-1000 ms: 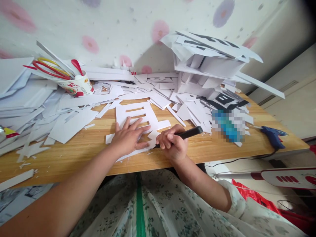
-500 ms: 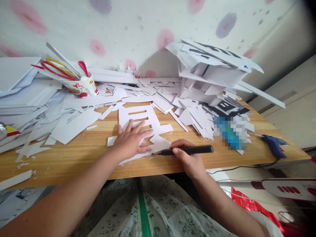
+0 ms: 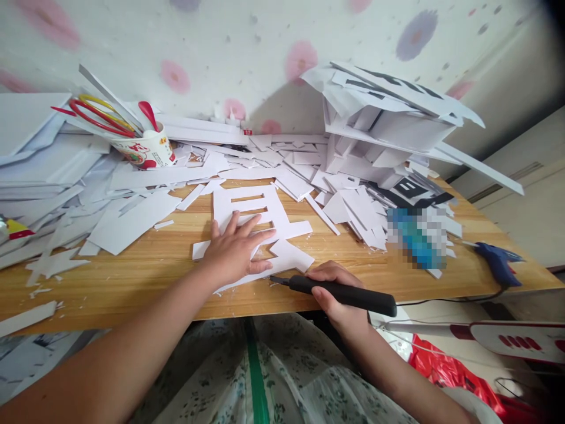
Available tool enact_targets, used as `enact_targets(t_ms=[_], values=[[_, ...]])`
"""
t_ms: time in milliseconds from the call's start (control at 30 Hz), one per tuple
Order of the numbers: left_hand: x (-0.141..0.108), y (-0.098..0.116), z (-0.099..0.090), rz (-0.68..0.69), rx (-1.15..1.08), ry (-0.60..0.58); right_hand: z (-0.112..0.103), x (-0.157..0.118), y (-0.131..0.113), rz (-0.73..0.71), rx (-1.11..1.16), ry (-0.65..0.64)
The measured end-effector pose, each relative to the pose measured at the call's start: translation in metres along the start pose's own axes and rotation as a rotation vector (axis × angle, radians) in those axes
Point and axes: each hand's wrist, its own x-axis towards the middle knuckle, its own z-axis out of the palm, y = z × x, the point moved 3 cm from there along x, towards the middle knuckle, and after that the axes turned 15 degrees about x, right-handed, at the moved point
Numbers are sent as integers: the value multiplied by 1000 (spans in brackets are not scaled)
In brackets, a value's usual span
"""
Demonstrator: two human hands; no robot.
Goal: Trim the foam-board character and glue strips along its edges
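Note:
A white foam-board cut-out (image 3: 258, 206) shaped like a character lies flat on the wooden table (image 3: 132, 277). My left hand (image 3: 236, 247) presses on it with fingers spread. My right hand (image 3: 338, 291) grips a black corded cutting tool (image 3: 348, 294) near the table's front edge. The tool lies almost level, and its thin tip points left at the cut-out's lower right edge.
White foam-board scraps and sheets cover the back and left of the table. A mug (image 3: 143, 150) with red scissors stands at the back left. A tall stack of white boards (image 3: 388, 126) rises at the back right. A blue glue gun (image 3: 498, 262) lies near the right edge.
My right hand has swung the black tool from upright over the cut-out down to nearly level at the front edge and drawn it rightward. My left hand has stayed on the cut-out.

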Motion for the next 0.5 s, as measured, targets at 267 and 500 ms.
enact_targets(t_ms=[267, 500], values=[[1, 1, 0, -2, -6, -29, -2, 0, 8, 82, 60, -23], [1, 0, 1, 1, -2, -17, -4, 0, 13, 147, 59, -13]])
